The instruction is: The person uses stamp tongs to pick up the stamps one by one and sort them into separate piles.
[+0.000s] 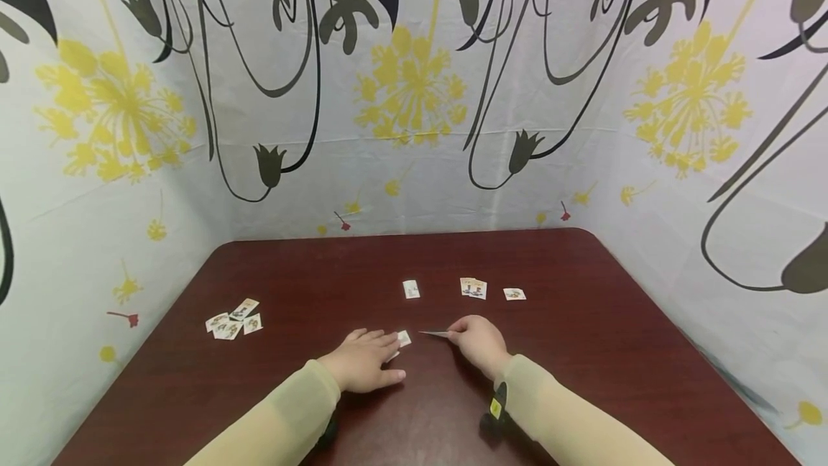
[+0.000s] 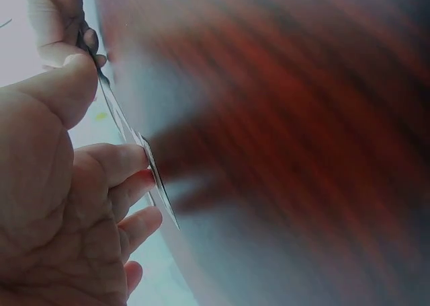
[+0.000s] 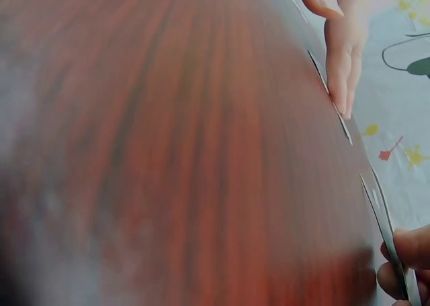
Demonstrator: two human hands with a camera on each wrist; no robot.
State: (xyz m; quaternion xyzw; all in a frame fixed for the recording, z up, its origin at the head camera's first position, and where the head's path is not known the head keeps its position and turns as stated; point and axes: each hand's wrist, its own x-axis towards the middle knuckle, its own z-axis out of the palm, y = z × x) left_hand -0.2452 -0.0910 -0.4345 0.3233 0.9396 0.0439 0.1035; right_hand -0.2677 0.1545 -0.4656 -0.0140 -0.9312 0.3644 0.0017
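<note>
Reaching in from the near side, two pale yellow-green sleeves [image 1: 284, 408] extended above the dark reddish-brown tabletop [image 1: 336, 279], which had a wood-like grain. At the right wrist there was a small black device [image 1: 489, 424] with a yellow label. The left hand [image 1: 367, 364] was flat, palm downward, with its fingers straight and the thumb apart. These fingers touched a small white rectangular card [image 1: 404, 338], of which one end came out just beside the fingertips. A second small white piece also showed at the fingers, mostly hidden. The right hand [image 1: 480, 345] pinched a thin white card [image 1: 435, 334] between its thumb and fingers; this card was seen almost from its edge and pointed toward the left hand. Whether its tip touched the tabletop, I could not tell.

Farther away, on the left side, lay a loose group of white cards with brownish pictures [image 1: 228, 329], some overlapping, well apart from both hands. Beyond the hands, near the middle, lay a single white card with a faint grey print [image 1: 411, 289]. To the right of it were two overlapping white cards with orange and dark print [image 1: 477, 288], and near them another white card with brownish print [image 1: 514, 294]. Behind the far edge there was a white cloth with yellow flowers and grey-green tulips [image 1: 401, 207].
</note>
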